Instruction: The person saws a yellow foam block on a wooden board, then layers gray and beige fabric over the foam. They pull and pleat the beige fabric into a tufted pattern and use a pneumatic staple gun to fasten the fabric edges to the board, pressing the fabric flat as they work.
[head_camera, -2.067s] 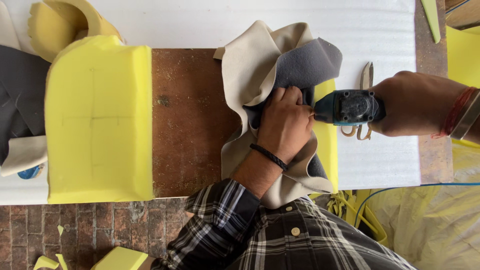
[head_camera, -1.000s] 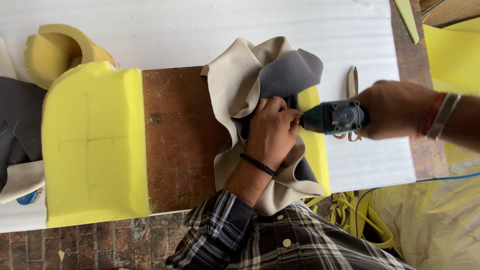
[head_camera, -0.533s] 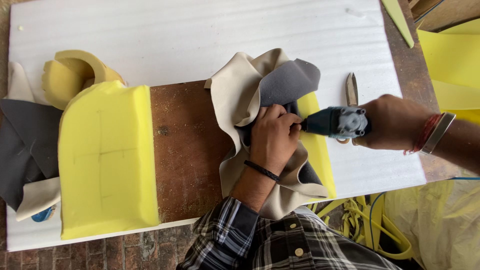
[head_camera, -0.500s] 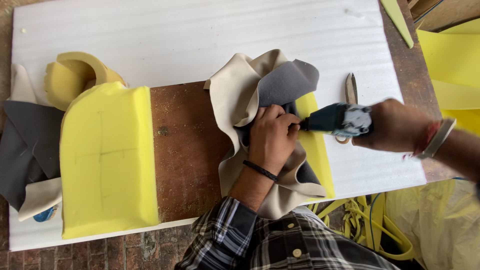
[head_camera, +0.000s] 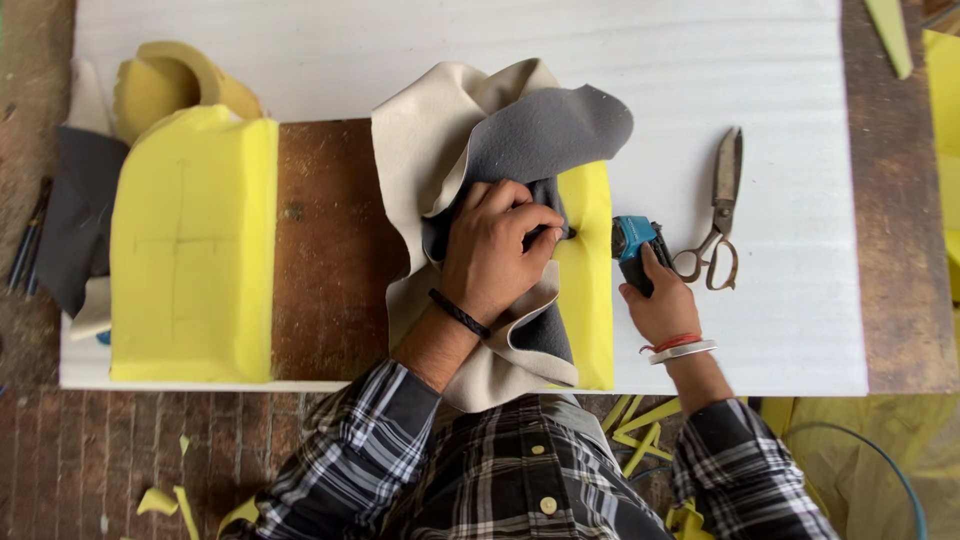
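My left hand (head_camera: 495, 245) presses down on a cream and grey fabric cover (head_camera: 470, 150) and pinches its dark grey lining against a yellow foam block (head_camera: 588, 270) that lies under it. My right hand (head_camera: 660, 300) grips a teal and black power tool (head_camera: 632, 245) just right of the foam block, its nose pointing left at the pinched fabric. A black band sits on my left wrist, a red and a silver bangle on my right.
Metal scissors (head_camera: 718, 215) lie on the white sheet (head_camera: 700, 80) right of the tool. A large yellow foam cushion (head_camera: 195, 245) lies at left on the brown table (head_camera: 335, 250), with grey fabric (head_camera: 75, 215) and curved foam (head_camera: 170, 85) beside it. Foam scraps litter the brick floor.
My right arm has swung from the right side to come up from below, still holding the tool beside the foam. The view has shifted, showing the scissors fully. My left hand stays on the fabric.
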